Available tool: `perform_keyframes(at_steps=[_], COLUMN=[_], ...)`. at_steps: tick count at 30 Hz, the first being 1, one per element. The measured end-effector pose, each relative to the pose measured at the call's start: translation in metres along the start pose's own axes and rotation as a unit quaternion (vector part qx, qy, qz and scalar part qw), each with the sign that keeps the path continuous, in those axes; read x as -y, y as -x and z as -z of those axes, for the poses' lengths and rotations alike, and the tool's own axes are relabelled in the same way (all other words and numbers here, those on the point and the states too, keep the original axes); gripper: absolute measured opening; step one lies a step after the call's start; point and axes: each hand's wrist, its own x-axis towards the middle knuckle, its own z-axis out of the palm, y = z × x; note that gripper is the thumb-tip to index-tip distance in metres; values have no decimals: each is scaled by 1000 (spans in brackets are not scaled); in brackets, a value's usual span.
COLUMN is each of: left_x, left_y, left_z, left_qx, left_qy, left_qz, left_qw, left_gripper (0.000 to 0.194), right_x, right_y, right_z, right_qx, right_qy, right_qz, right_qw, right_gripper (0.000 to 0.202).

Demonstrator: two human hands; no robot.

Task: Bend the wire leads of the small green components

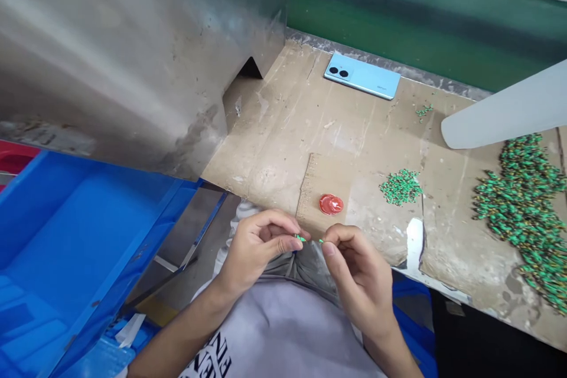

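My left hand (261, 245) pinches a small green part (300, 238) between thumb and fingertips, just over the table's front edge. Close to it on the right, my right hand (358, 269) is closed in a pinch on another tiny green part (321, 241). The two pinches are a short gap apart. Just beyond them, a shiny red oval piece (331, 204) rests on a brown cardboard piece (325, 174). A small pile of green parts (401, 187) lies to the right. Farther right spreads a big heap of green parts with brownish-gold bits (522, 207).
A light blue phone (372, 78) lies at the back of the worn table (283, 124). A metal housing (146, 47) stands at the left, above a blue bin (88, 248). One white tube-like object (505, 106) juts in from the right, near a few stray green parts (424, 111).
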Motion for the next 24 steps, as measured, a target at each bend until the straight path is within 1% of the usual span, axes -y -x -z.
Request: perform_keyframes(at_steps=[5, 9, 15, 19, 24], left_x=[-6, -8, -4, -4, -6], left_y=[2, 5, 5, 5, 6], left_z=[-8, -15, -17, -18, -18], left_qx=[16, 44, 49, 51, 52], left_qy=[-62, -106, -108, -104, -117], left_qz=[-3, -50, -76, -72, -61], left_qw=[998, 992, 990, 991, 990], left_gripper=[24, 21, 17, 19, 20], right_x=[-3, -8, -9, -7, -5], right_y=[-2, -1, 1, 0, -3], right_z=[7, 10, 14, 15, 16], right_qx=[60, 87, 94, 102, 98], right_qy=[-67, -85, -100, -106, -93], right_qz=[-9, -22, -32, -41, -56], right_qw=[996, 992, 990, 988, 989], right_gripper=[14, 17, 16, 18, 26])
